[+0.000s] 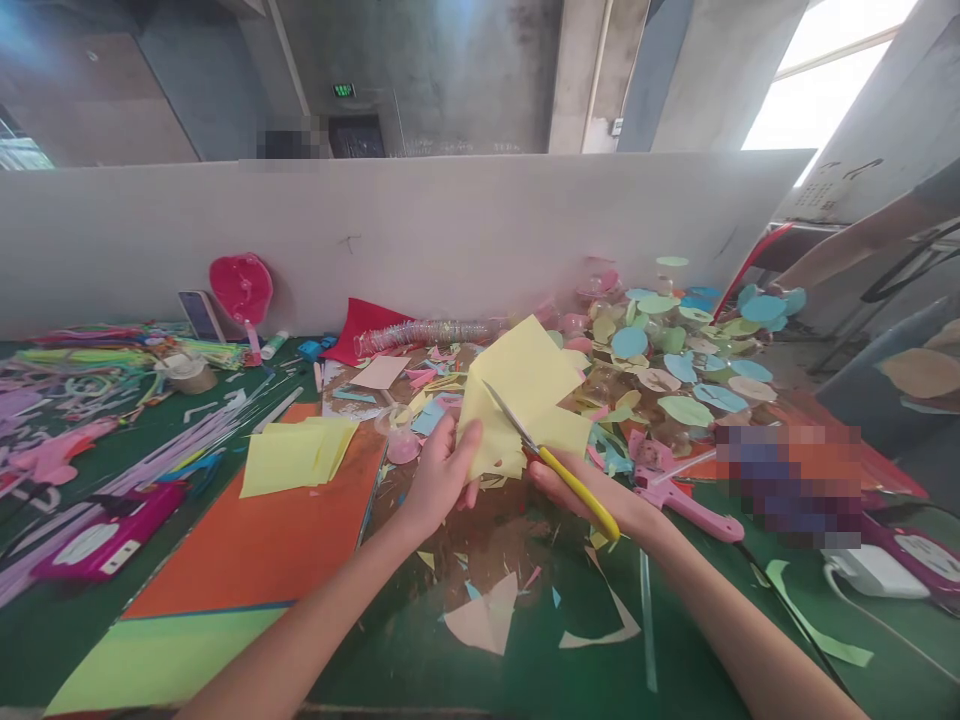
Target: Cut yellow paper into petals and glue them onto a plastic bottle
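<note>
My left hand (439,480) pinches the lower left edge of a yellow paper (517,365), thumb on top. Yellow-handled scissors (574,485) are held in my right hand (562,480), their blades lying over the paper and pointing up and left. Part of the right fingers is hidden behind the paper and the handles. The paper has a ragged lower edge and flaps out to the right. Below the hands lie a pale pink scrap (486,615) and a curved offcut (604,620).
Yellow sheets (298,455) lie on orange card (262,540) at left. Coloured discs (682,365) pile up at back right, near a pink glue gun (694,510). Purple strips (172,450) and a phone (201,316) are on the left. Another person's arm (862,240) reaches in at right.
</note>
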Demonstrator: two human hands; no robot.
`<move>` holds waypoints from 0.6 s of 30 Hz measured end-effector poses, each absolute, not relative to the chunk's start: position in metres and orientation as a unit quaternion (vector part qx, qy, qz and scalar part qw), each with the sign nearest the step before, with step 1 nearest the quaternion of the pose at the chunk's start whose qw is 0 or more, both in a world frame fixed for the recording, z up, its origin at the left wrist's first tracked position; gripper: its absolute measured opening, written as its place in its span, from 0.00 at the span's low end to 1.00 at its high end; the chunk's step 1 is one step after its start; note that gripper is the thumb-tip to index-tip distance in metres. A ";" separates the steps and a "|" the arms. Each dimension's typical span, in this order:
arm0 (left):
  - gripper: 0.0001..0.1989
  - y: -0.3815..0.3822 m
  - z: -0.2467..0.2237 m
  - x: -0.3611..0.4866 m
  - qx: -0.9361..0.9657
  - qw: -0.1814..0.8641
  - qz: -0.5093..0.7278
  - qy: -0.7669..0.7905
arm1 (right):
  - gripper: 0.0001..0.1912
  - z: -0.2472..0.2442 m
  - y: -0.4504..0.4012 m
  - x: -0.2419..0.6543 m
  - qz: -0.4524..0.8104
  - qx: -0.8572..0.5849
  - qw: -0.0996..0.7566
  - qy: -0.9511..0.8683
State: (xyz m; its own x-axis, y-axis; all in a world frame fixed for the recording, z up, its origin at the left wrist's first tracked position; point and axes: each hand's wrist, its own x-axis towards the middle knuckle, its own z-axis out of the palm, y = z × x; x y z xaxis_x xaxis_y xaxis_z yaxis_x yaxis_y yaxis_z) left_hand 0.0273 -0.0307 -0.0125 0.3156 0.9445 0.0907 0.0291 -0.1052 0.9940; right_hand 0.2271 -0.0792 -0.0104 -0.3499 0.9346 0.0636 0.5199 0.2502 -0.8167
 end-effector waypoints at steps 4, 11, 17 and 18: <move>0.17 -0.030 -0.012 0.027 0.608 0.541 0.429 0.392 | 0.32 -0.020 -0.075 0.227 0.372 -0.517 0.288 -0.715; 0.17 -0.032 -0.010 0.027 0.608 0.559 0.423 0.373 | 0.30 -0.025 -0.072 0.227 0.360 -0.530 0.297 -0.708; 0.15 -0.025 -0.010 0.025 0.645 0.428 0.480 0.413 | 0.32 -0.021 -0.072 0.226 0.354 -0.539 0.275 -0.714; 0.16 -0.023 -0.011 0.024 0.654 0.396 0.492 0.416 | 0.32 -0.022 -0.072 0.226 0.358 -0.538 0.272 -0.713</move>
State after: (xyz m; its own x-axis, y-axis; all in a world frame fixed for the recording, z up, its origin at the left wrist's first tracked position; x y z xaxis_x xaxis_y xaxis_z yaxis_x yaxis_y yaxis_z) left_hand 0.0239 -0.0235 -0.0111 0.1694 0.9342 0.3140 0.1549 -0.3399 0.9276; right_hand 0.2264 -0.0717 -0.0219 -0.2729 0.9621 0.0025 0.5720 0.1643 -0.8036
